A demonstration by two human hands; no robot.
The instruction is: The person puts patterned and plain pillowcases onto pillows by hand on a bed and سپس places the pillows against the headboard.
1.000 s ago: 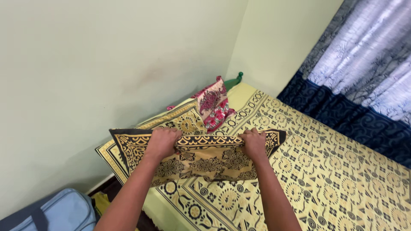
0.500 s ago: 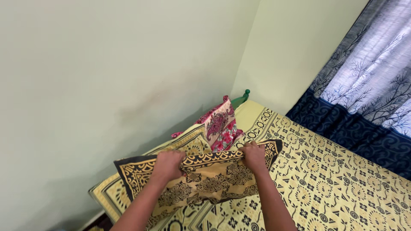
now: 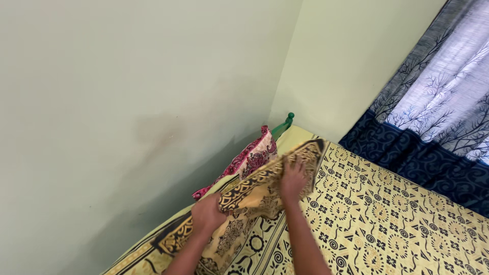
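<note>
Both grips pinching yellow-and-black patterned pillow (image 3: 254, 196) top edge: left hand (image 3: 208, 215) near, right hand (image 3: 293, 179) far. Pillow is leaning against red floral pillow (image 3: 248, 158) on bed (image 3: 397, 224); keeping edge level should seat it squarely.

Yellow-and-black patterned pillow (image 3: 254, 196), pink floral pillow (image 3: 249, 158), blue curtain (image 3: 433, 112).

No packages, labels, signs or screens anywhere in view.
</note>
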